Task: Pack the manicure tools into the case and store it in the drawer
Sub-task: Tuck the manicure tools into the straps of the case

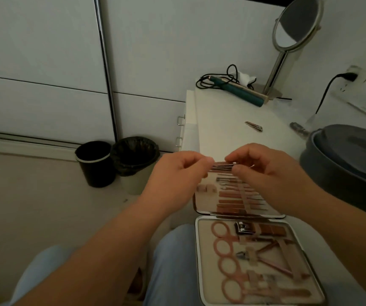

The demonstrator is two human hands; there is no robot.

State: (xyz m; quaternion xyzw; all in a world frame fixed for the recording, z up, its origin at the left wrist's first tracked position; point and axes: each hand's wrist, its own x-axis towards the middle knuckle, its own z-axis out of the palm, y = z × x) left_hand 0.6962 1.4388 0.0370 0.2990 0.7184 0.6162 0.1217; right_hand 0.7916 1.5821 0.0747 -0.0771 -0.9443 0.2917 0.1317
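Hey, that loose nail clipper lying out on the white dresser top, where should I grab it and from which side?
Pinch the nail clipper across its narrow sides near the middle, coming from above. It lies flat and alone on the dresser top, lever up, so probably only its long edges are free to pinch. Both hands are busy with a tool.

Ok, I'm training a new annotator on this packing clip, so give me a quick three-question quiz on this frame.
1. True or false: the manicure case lies open.
2. What do both hands, left hand and right hand, pinch between them?
A) a slim metal tool
B) the scissors
C) the mirror
3. Which loose tool lies on the white dresser top beyond the hands?

Key: 1 true; 2 A; 3 the nail clipper.
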